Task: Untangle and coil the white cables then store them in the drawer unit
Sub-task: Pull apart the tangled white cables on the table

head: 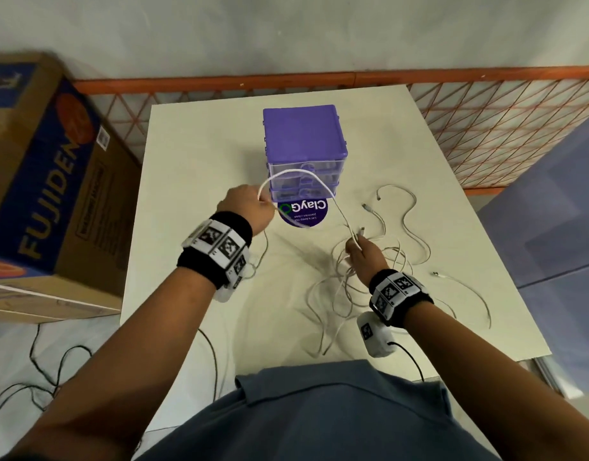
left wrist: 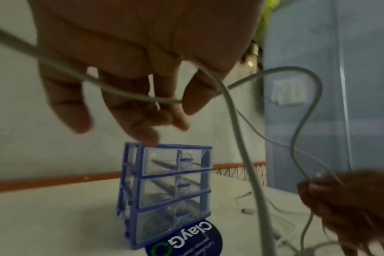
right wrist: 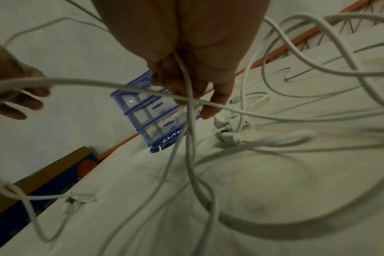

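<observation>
Both hands pinched one white cable [head: 296, 173] in their fingers; the tangle [head: 359, 281] lay mid-bench, drawer unit [head: 304, 151] apparently shut and empty.

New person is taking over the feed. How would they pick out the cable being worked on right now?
Start at the purple drawer unit at the table's far middle. A white cable arches in the air across its clear drawer fronts, from the left hand to the right hand. It alone is lifted; the rest lie tangled on the table.
</observation>
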Demonstrator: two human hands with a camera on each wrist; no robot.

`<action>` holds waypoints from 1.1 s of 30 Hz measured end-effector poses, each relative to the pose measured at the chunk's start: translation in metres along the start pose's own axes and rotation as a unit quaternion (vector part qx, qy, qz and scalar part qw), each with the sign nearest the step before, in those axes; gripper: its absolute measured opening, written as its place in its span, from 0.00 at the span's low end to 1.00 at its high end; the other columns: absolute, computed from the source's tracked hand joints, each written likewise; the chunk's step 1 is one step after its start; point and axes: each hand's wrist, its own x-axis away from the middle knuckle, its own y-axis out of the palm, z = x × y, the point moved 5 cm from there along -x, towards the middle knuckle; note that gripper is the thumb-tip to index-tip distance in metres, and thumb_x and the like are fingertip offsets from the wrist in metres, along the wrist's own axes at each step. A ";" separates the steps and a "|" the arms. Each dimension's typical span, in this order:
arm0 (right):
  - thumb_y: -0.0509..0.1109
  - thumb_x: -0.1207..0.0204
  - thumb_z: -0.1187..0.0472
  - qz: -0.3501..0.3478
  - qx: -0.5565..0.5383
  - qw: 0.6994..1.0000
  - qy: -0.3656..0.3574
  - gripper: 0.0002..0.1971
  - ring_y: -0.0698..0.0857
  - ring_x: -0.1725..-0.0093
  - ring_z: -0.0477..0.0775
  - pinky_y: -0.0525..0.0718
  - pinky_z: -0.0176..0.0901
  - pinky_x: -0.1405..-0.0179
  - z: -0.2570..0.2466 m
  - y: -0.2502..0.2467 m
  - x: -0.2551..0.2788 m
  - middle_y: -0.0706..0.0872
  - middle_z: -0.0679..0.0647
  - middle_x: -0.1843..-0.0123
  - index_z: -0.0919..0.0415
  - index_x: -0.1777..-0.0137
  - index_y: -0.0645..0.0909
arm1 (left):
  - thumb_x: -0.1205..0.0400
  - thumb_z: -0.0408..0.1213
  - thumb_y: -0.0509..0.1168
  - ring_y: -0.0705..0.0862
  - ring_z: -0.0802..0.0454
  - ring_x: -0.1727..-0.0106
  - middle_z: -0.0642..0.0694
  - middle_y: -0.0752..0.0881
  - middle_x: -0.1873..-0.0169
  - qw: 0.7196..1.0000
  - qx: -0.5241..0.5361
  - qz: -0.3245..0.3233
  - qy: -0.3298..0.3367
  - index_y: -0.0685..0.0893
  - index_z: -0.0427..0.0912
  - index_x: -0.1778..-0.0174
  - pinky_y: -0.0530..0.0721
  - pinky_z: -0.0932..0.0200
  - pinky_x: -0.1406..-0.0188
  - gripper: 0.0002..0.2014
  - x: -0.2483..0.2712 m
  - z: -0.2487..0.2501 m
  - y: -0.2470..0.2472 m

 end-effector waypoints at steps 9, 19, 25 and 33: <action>0.55 0.19 0.65 -0.009 0.080 0.997 0.023 0.09 0.81 0.48 0.72 0.74 0.53 0.52 -0.001 0.006 -0.009 0.84 0.76 0.49 0.67 0.58 0.73 | 0.33 0.45 0.68 0.43 0.48 0.16 0.51 0.46 0.17 0.955 -0.137 0.029 0.261 0.39 0.50 0.18 0.38 0.34 0.22 0.54 0.053 0.070 0.013; 0.57 0.23 0.73 -0.025 0.070 0.991 -0.115 0.07 0.84 0.53 0.65 0.67 0.34 0.65 -0.048 0.004 0.003 0.87 0.69 0.54 0.73 0.53 0.78 | 0.21 0.37 0.58 0.76 0.42 0.31 0.40 0.82 0.37 0.917 -0.299 -0.111 0.241 0.71 0.40 0.29 0.57 0.46 0.21 0.23 0.025 0.070 0.080; 0.58 0.22 0.62 -0.024 0.058 0.994 -0.086 0.12 0.74 0.65 0.54 0.67 0.31 0.70 -0.026 -0.005 0.005 0.75 0.41 0.72 0.70 0.57 0.80 | 0.21 0.34 0.61 0.83 0.40 0.46 0.37 0.87 0.50 0.985 0.060 -0.055 0.155 0.87 0.37 0.50 0.81 0.56 0.46 0.11 0.008 0.053 0.023; 0.67 0.25 0.63 -0.020 0.058 0.998 0.012 0.07 0.75 0.64 0.56 0.71 0.42 0.61 0.014 -0.001 0.000 0.78 0.60 0.65 0.64 0.62 0.76 | 0.30 0.24 0.63 0.80 0.68 0.73 0.65 0.83 0.83 0.918 0.355 0.120 0.126 0.90 0.37 0.57 0.74 0.78 0.69 0.12 0.003 0.047 -0.046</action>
